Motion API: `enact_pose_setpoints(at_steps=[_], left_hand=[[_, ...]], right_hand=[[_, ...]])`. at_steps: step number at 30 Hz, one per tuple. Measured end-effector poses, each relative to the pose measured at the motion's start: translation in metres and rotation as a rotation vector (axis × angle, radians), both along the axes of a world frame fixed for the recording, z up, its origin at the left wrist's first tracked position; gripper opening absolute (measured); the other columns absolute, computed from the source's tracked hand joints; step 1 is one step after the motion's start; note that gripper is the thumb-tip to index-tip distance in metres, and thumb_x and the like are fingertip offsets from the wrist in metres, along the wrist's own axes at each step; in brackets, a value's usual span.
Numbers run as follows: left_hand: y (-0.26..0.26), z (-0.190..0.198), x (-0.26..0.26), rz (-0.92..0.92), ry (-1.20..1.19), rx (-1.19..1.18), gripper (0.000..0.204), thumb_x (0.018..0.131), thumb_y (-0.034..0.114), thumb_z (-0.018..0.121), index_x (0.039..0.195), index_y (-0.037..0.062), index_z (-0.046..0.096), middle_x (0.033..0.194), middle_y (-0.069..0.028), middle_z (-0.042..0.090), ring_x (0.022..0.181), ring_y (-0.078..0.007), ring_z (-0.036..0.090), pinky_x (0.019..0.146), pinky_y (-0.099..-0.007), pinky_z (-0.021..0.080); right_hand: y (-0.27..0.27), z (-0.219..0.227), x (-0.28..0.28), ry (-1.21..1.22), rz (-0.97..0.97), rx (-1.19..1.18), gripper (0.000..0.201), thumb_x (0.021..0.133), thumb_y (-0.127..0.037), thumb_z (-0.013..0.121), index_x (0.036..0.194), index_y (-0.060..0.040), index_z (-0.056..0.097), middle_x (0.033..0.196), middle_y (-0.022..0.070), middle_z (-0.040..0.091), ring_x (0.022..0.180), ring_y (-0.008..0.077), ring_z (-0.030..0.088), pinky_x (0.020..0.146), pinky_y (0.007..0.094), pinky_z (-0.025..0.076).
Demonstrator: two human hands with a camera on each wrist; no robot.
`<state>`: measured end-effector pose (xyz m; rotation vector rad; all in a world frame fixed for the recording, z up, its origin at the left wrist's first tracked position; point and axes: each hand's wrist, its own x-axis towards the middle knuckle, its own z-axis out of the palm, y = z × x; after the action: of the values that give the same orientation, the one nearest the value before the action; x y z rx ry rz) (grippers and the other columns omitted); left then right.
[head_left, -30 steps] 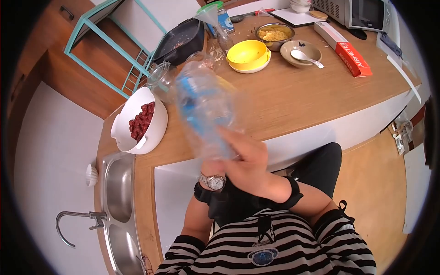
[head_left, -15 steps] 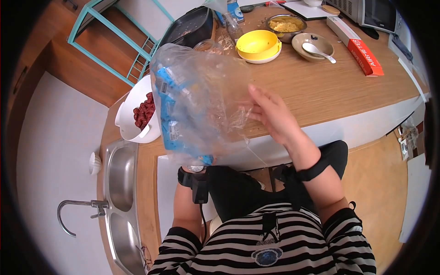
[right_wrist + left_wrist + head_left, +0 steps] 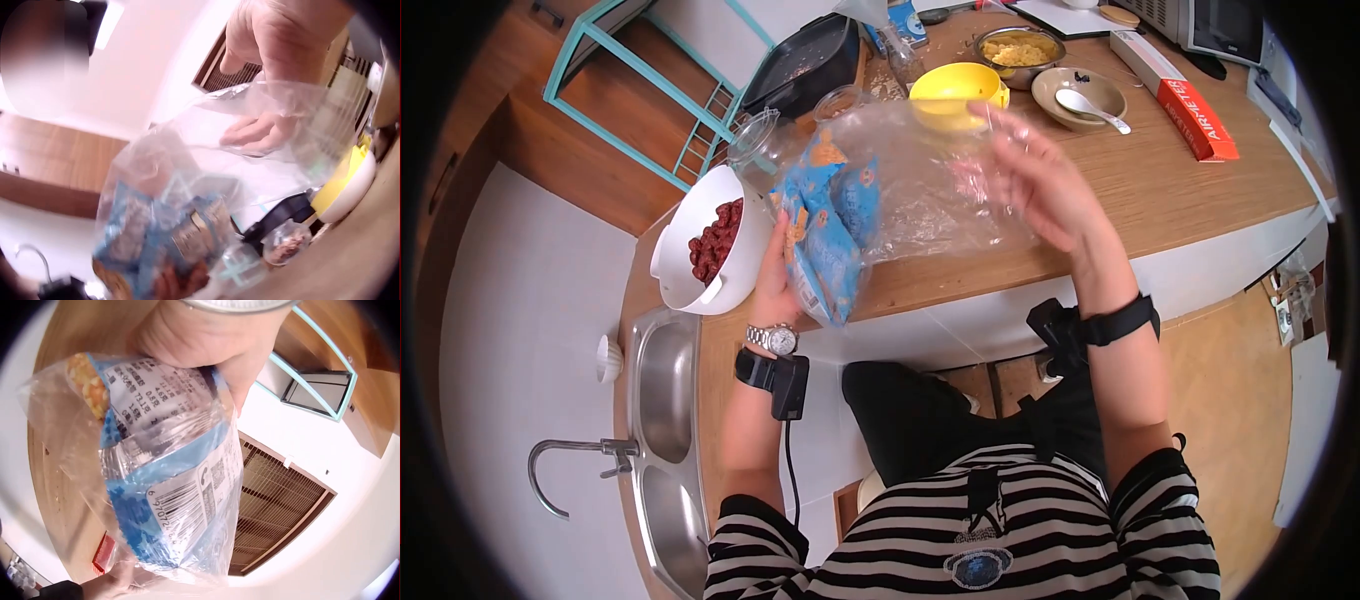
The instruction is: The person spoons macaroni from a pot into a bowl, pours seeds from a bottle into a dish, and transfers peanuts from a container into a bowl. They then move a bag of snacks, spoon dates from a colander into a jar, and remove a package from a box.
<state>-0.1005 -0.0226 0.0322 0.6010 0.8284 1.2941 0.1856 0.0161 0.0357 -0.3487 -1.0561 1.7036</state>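
Observation:
A clear plastic bag (image 3: 925,205) with several blue printed snack packets (image 3: 828,255) in one end is held up over the counter's front edge. My left hand (image 3: 774,272) grips the bag at the packets, its fingers partly hidden behind them. In the left wrist view, the packets (image 3: 181,487) show a barcode and printed text through the plastic. My right hand (image 3: 1050,190) is at the loose end of the bag, fingers extended. The right wrist view shows those fingers (image 3: 259,132) seen through the film, with the thumb outside it.
A white basin (image 3: 735,260) of red dates (image 3: 716,240) stands left, beside the sink (image 3: 668,370). Glass jars (image 3: 752,140) and a black pan (image 3: 800,75) lie behind. Farther right are a yellow bowl (image 3: 960,82), a steel bowl (image 3: 1050,50), a bowl with a spoon (image 3: 1050,98) and an orange-white box (image 3: 1190,115).
The hands, crossed and close together a second ago, have parted. The bag has spread out between them, its packets now bunched at the left hand, and the right hand has moved up and right.

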Motion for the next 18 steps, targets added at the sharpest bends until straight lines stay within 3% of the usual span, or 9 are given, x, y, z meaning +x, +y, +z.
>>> enact_pose_setpoints(at_steps=[1,4,10,12,14,16,17,18], left_hand=[[0.002,0.001,-0.003,0.0,0.0,0.0,0.043,0.081,0.035,0.048,0.114,0.0073,0.041,0.11,-0.0105,0.049,0.098,-0.0233,0.049,0.083,-0.0381,0.041],[0.008,0.007,-0.012,0.008,0.086,-0.078,0.041,0.082,0.032,0.048,0.113,0.0057,0.042,0.11,-0.0101,0.049,0.098,-0.0223,0.049,0.083,-0.0373,0.041],[0.016,0.02,-0.026,-0.007,0.278,-0.166,0.04,0.083,0.031,0.047,0.109,0.0001,0.043,0.105,-0.0119,0.052,0.091,-0.0203,0.053,0.077,-0.0322,0.046],[0.016,0.026,-0.027,0.033,0.464,-0.172,0.04,0.084,0.03,0.045,0.107,-0.0022,0.043,0.101,-0.0128,0.053,0.086,-0.0197,0.055,0.074,-0.0309,0.047],[0.026,0.017,-0.04,0.103,0.52,-0.142,0.038,0.085,0.029,0.042,0.103,-0.0044,0.045,0.095,-0.0125,0.055,0.078,-0.0178,0.057,0.067,-0.0291,0.048],[0.026,0.027,-0.038,0.027,0.709,-0.066,0.035,0.087,0.027,0.04,0.097,-0.006,0.047,0.086,-0.0114,0.058,0.066,-0.0138,0.056,0.055,-0.0247,0.046],[0.023,0.032,-0.035,0.112,0.902,-0.042,0.037,0.086,0.03,0.042,0.087,-0.0058,0.05,0.073,-0.0102,0.059,0.053,-0.0106,0.053,0.044,-0.021,0.04],[0.02,0.041,-0.026,0.114,0.907,-0.046,0.037,0.086,0.03,0.042,0.087,-0.0058,0.05,0.073,-0.0102,0.059,0.053,-0.0106,0.053,0.044,-0.021,0.04]], right_hand=[[-0.005,-0.002,-0.001,-0.088,-0.018,-0.066,0.038,0.085,-0.012,0.041,0.121,-0.0056,0.032,0.083,0.0143,0.058,0.074,0.0157,0.059,0.071,0.0269,0.048],[-0.004,-0.021,0.004,-0.111,-0.119,-0.156,0.037,0.085,-0.009,0.04,0.121,-0.0058,0.032,0.073,0.0099,0.059,0.061,0.0117,0.058,0.061,0.0233,0.047],[-0.006,-0.033,0.002,-0.187,-0.23,-0.225,0.039,0.085,-0.009,0.041,0.122,-0.0049,0.031,0.072,0.0106,0.059,0.056,0.0107,0.055,0.053,0.0207,0.044],[-0.003,-0.045,-0.002,-0.242,-0.262,-0.179,0.038,0.084,-0.009,0.041,0.121,-0.0038,0.032,0.072,0.0102,0.059,0.054,0.0107,0.055,0.051,0.0211,0.043],[0.0,-0.056,-0.008,-0.294,-0.29,-0.138,0.038,0.084,-0.009,0.042,0.12,-0.0026,0.033,0.071,0.0099,0.058,0.052,0.0107,0.054,0.048,0.0215,0.042],[0.0,-0.062,-0.013,-0.322,-0.35,-0.034,0.036,0.082,-0.009,0.045,0.116,0.0004,0.038,0.069,0.0094,0.058,0.05,0.0108,0.054,0.044,0.0228,0.041],[-0.002,-0.063,-0.015,-0.316,-0.345,-0.04,0.036,0.082,-0.009,0.045,0.116,0.0004,0.038,0.069,0.0094,0.058,0.05,0.0108,0.054,0.044,0.0228,0.041],[-0.004,-0.061,-0.016,-0.415,-0.393,0.005,0.034,0.081,-0.009,0.046,0.113,0.0017,0.041,0.067,0.0093,0.058,0.049,0.011,0.054,0.044,0.0229,0.041]])
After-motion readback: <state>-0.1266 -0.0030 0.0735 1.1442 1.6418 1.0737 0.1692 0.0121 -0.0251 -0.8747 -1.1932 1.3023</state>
